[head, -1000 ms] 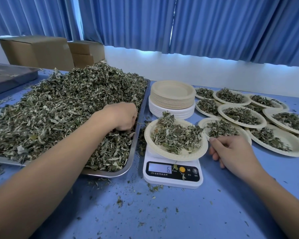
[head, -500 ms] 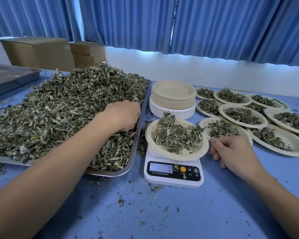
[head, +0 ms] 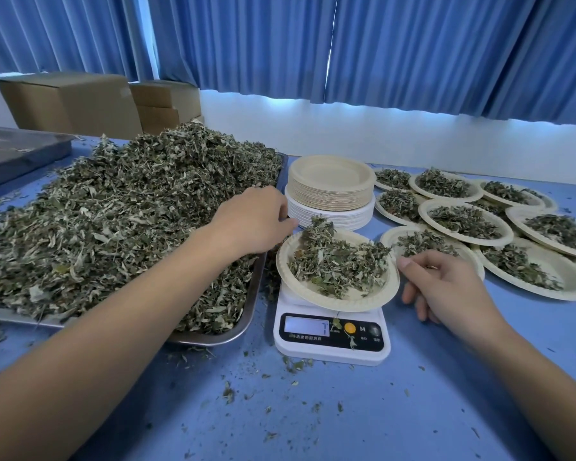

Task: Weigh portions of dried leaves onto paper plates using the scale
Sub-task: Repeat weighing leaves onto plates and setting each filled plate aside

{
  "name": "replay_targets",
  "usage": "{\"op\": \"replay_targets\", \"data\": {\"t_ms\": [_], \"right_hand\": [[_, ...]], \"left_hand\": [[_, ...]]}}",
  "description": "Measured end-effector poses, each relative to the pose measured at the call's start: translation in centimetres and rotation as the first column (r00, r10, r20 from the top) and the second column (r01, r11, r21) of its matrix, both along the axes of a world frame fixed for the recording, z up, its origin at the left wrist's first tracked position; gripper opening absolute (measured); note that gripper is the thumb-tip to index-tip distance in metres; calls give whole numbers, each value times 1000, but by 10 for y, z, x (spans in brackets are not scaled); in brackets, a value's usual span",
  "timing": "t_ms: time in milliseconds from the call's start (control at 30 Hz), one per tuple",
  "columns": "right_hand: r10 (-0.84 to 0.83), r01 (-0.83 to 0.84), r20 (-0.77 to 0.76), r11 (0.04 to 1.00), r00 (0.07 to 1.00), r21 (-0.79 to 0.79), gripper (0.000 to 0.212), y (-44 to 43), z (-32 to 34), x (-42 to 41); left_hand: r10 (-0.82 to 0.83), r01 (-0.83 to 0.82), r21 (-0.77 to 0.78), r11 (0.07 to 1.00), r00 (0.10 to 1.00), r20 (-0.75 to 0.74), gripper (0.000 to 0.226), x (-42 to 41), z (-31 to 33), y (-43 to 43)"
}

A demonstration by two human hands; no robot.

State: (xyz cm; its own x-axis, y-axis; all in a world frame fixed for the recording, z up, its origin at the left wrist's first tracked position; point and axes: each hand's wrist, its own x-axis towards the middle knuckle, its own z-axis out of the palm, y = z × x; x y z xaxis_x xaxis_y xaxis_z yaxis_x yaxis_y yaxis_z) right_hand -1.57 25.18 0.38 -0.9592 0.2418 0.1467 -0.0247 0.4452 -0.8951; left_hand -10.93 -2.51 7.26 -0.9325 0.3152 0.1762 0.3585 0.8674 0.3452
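Note:
A white digital scale (head: 330,347) stands on the blue table. It carries a paper plate (head: 350,302) heaped with dried leaves (head: 338,261). To its left a metal tray (head: 248,314) holds a big pile of dried leaves (head: 113,224). My left hand (head: 251,224) hovers over the tray's right edge beside the plate. Its fingers curl downward around a pinch of leaves that is mostly hidden. My right hand (head: 446,287) rests on the table at the plate's right side, fingers loosely curled, thumb tip at the rim.
A stack of empty paper plates (head: 330,189) stands behind the scale. Several filled plates (head: 466,222) crowd the right side. Cardboard boxes (head: 70,104) and a second metal tray (head: 17,154) sit at the back left. Leaf crumbs litter the table (head: 313,420) in front.
My left hand has lifted out of the leaf pile and moved right toward the plate on the scale. My right hand has stayed beside the plate.

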Motion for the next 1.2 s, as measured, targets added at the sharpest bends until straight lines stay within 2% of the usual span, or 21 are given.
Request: {"op": "replay_targets", "data": {"t_ms": [133,233,433,600,767,933,1067,1200], "right_hand": [[59,-58,3,989,998,-138,12,-5,1,0],[75,-74,1,984,997,-165,13,-10,2,2],[10,-9,1,968,1000,-252,21,-9,17,3],[-48,46,-2,965,999,-259,17,22,39,5],[-128,130,21,971,991,-201,14,72,46,14],[-211,220,65,947,975,-233,15,137,47,15],[-274,279,52,936,960,-216,24,187,53,7],[-366,366,29,914,930,-175,25,225,63,-11]], "left_hand": [[-111,112,-7,994,990,85,34,0,-10,8],[-131,132,-25,991,989,65,38,1,-14,14],[-144,140,66,988,988,63,61,5,-12,28],[-174,168,63,984,980,93,75,3,4,63],[-283,262,133,956,941,184,54,-8,15,117],[-437,405,178,897,875,208,52,-13,23,180],[-522,522,5,853,852,34,73,-25,28,231],[-586,584,68,809,792,169,123,-46,21,272]]}}
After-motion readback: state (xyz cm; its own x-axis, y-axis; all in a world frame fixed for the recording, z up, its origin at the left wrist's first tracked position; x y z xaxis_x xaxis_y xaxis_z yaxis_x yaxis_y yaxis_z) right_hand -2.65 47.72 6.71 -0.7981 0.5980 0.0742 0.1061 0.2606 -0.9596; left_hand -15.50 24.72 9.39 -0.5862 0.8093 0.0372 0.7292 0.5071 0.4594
